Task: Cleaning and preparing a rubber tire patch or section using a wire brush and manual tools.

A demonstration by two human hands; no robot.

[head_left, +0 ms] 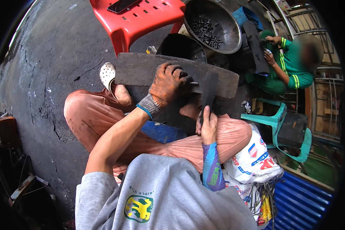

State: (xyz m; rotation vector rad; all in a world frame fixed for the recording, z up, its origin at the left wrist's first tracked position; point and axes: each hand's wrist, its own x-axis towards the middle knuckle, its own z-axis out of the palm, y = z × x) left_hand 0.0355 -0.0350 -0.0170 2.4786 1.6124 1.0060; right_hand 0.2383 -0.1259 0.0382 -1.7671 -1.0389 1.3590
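My left hand [166, 82], in a dirty orange-and-grey glove, is curled over a worn dark wooden board [136, 71], gripping a thin grey rod [193, 83] that pokes out rightward from the fingers. My bare right hand [207, 126] is closed on a long, dark, flat tool [209, 92], whose far part lies over the board's right half, just right of the rod. The tool's exact shape is hard to make out against the dark board. My crossed legs are beneath both hands, with a blue object [161, 130] partly visible between them.
A red chair [130, 19] bearing a phone, a metal basin [228, 32] of dark pieces and a black container [182, 48] are ahead. A co-worker in green [291, 65] works at right. A teal chair [264, 120], white sacks [257, 153] and blue corrugated sheet [303, 199] are beside me.
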